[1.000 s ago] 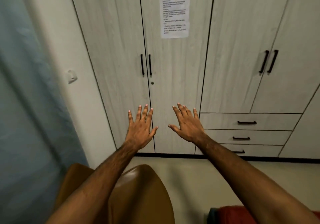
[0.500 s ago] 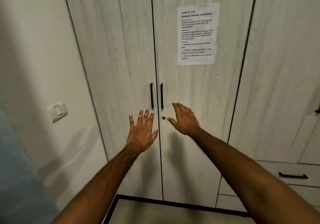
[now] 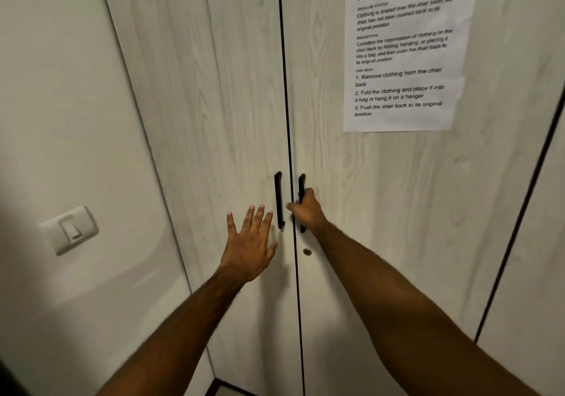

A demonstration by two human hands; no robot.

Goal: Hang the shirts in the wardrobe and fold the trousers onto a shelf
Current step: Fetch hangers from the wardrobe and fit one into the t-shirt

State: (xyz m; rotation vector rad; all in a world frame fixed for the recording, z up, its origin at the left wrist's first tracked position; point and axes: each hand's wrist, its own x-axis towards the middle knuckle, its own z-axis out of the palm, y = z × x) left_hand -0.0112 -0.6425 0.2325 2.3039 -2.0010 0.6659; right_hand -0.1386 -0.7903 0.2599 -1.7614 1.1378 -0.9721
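The right hand [image 3: 307, 212] curled its fingers [image 3: 290, 206] around the wardrobe's right door handle [image 3: 301, 183]; the left hand [image 3: 249, 242], fingers spread straight, hovered just beside the left door handle [image 3: 278, 200].

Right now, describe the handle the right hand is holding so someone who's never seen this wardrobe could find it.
Start at the pale wood-grain wardrobe door carrying the taped paper notice. At its left edge, beside the dark centre seam, a black vertical bar handle stands. Its twin is free; this one has the right hand gripping it.
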